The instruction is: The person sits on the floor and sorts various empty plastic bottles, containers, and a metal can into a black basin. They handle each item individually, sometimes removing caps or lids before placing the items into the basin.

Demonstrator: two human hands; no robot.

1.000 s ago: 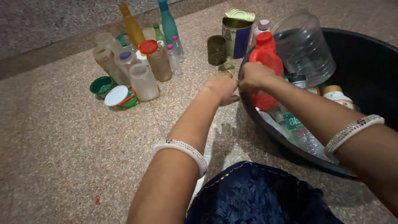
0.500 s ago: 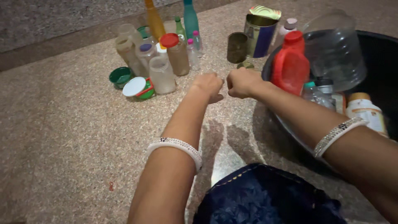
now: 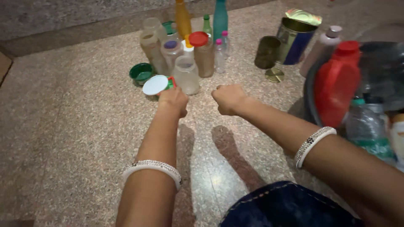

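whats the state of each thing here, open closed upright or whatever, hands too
left hand: fisted, by the white lid
right hand: fisted, above the floor
white lid: off, lying loose
clear jar: upright, uncapped
red-capped jar: upright, capped
blue tin can: upright, lid bent open
red bottle: capped, in the black tub

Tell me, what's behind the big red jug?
The red jug leans in the dark tub. Behind it sits a big clear container; beside it, a clear bottle. The jug covers whatever lies under it.
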